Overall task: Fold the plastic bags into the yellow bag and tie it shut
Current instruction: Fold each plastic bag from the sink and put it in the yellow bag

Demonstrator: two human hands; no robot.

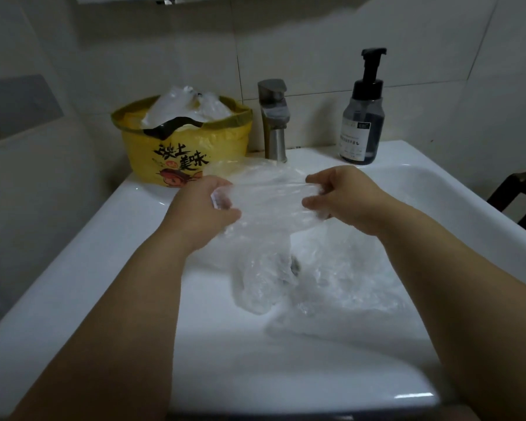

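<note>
Both hands reach out over the white sink [73, 268], with a clear plastic bag [268, 192] stretched between them. The left hand [205, 205] has its fingers [216, 183] curled round the bag's left end, the film bunched inside the grip. The right hand [343, 196] pinches the right end between the thumb and its curled fingers [316, 179]. Between the two sets of fingers the film runs as a crumpled band, and below them the rest of the bag hangs down into the basin. Under the right fingers and a little nearer the person, more loose plastic [340, 287] lies crumpled on the basin floor around the drain; how many bags it makes up cannot be told. Beyond the left fingers, on the sink's back left corner, the yellow bag [182, 147] stands upright with its mouth open and its rim turned down. It is printed with dark characters and a picture. Pale stuffed bags [189, 104] heap up above its rim. Beyond the gap between the two sets of fingers rises a steel faucet [274, 117], just to the right of the yellow bag. Beyond the right fingers a dark pump bottle [363, 123] stands on the sink's back ledge, apart from the faucet.
</note>
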